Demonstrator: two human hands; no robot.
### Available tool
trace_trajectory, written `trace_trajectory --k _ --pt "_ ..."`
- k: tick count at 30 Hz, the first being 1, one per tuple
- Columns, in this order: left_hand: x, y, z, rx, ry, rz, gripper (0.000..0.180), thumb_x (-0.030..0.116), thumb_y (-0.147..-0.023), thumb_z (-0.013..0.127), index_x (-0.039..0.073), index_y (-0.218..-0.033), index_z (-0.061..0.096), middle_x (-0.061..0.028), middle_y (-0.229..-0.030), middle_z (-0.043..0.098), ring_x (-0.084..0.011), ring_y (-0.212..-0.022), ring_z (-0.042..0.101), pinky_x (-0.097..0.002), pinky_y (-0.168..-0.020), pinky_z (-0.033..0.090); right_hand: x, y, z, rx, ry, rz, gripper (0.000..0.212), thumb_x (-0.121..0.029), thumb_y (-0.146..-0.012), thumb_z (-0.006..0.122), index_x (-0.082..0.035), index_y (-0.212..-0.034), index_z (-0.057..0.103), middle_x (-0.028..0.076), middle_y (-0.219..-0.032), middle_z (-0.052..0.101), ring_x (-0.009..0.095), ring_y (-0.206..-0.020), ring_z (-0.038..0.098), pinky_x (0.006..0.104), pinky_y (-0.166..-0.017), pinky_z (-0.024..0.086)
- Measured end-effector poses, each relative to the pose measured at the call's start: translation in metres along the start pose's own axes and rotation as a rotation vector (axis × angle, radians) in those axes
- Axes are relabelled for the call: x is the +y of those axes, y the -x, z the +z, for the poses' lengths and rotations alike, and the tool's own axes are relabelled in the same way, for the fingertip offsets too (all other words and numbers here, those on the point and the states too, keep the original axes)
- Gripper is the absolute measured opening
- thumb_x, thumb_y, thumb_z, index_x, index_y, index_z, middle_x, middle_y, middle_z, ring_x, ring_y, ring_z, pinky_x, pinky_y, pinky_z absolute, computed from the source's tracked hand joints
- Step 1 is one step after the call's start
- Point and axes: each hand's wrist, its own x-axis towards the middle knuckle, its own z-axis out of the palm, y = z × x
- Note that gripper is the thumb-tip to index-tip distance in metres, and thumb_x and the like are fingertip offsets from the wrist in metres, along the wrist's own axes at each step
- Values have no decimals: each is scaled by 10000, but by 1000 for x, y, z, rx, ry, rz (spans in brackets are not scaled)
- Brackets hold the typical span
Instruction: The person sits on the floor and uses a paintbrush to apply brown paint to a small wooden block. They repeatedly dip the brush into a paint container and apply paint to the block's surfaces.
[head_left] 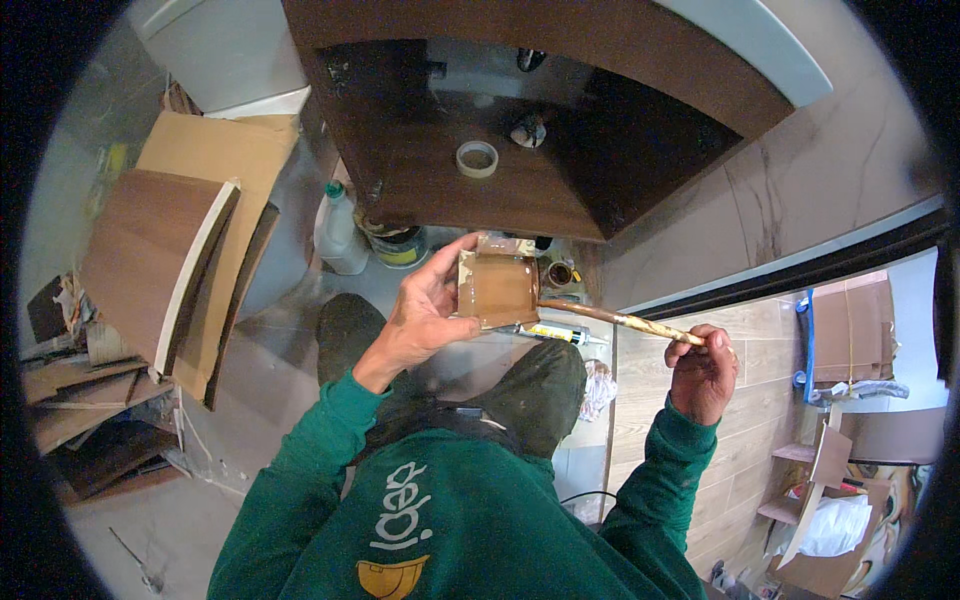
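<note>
In front of my chest my left hand (424, 308) grips a small squarish brown piece (500, 288) by its left side, thumb below and fingers behind. Cream strips that look like masking tape run along some of its edges. Out to the right, my right hand (702, 375) pinches the far end of a long, paint-stained brush (625, 319). The brush slants up and left, its tip at the right edge of the brown piece; I cannot tell whether it touches. A small open jar (560, 273) stands just beyond the tip.
Ahead is an open dark-brown cabinet (420, 195) holding a tape roll (477, 159). A green-capped jug (340, 235) and a bucket (398, 247) stand before it. A sealant tube (553, 332) lies by my knee. Brown panels (150, 265) and cardboard lean at left; more boards are stacked behind.
</note>
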Motion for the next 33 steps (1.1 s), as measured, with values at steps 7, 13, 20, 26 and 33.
trace_trajectory --k 7,13,20,26,33 --pt "28 8 -7 -68 -79 -14 882 -88 -686 678 -21 -1475 290 -100 -1385 459 -185 -1168 547 -314 -969 473 -19 12 65 -99 243 -103 253 -165 -878 621 77 -936 662 180 -813 660 251 -666 652 341 -618 504" --pt "42 16 -16 -78 -155 -47 874 -77 -674 665 -3 -1469 310 -101 -1383 469 -203 -1214 526 -343 -1015 453 -19 15 81 -213 391 -160 236 -146 -882 607 65 -974 663 190 -836 664 251 -711 645 351 -644 501" --pt "43 20 -18 -91 -134 -70 871 -108 -663 644 0 -1465 322 -104 -1370 486 -211 -1223 526 -348 -1017 466 -23 15 88 -271 446 -151 217 -135 -871 593 60 -918 675 176 -812 650 258 -711 634 359 -654 494" --pt "41 21 -15 -100 -94 -67 855 -114 -668 641 -19 -1457 327 -115 -1353 505 -204 -1194 549 -336 -1000 480 -27 15 90 -313 441 -132 168 -85 -853 609 48 -921 685 167 -865 663 204 -776 608 302 -711 467" --pt "38 17 -14 -113 -141 -47 853 -105 -675 648 -19 -1458 320 -121 -1356 500 -204 -1176 559 -337 -976 501 -30 17 85 -281 532 -105 182 -104 -839 609 49 -900 687 158 -860 677 199 -772 606 314 -712 463"
